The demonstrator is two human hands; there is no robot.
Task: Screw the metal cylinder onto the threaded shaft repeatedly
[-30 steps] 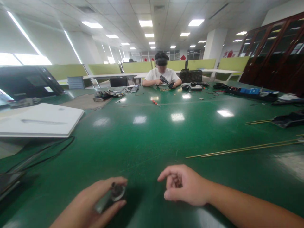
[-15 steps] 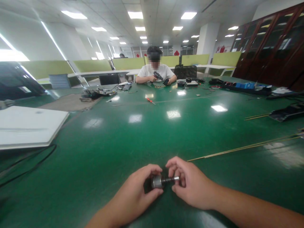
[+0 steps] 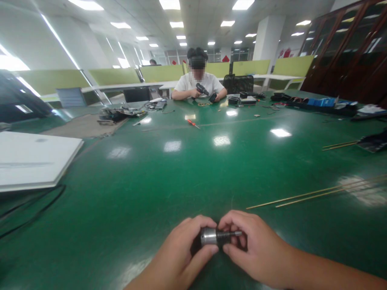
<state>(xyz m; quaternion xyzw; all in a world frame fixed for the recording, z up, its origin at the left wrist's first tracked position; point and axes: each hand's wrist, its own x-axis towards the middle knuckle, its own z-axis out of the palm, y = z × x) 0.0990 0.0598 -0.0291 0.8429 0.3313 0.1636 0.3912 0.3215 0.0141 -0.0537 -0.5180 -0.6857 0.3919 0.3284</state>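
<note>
Low in the middle of the head view, just over the green table [image 3: 145,177], I hold a metal cylinder with a ribbed shaft [image 3: 209,236]. It lies sideways, its smooth silver body to the left and its dark ribbed part and thin pale tip pointing right. My left hand [image 3: 184,249] is closed around the silver body, thumb below and fingers above. My right hand [image 3: 260,247] curls around the dark ribbed section, with thumb and forefinger at its edges. The cylinder's left end is hidden in my left palm.
Thin brass-coloured rods [image 3: 314,195] lie to the right. A white board [image 3: 36,161] and black cable [image 3: 45,209] are at left. Farther off lie a red screwdriver [image 3: 192,123] and electronic parts [image 3: 121,114]. A person [image 3: 198,82] opposite holds a power drill [image 3: 202,89].
My right hand has closed in on the ribbed shaft, and the two hands are nearer each other. More dark ribbing shows beside the silver body. The view has shifted slightly.
</note>
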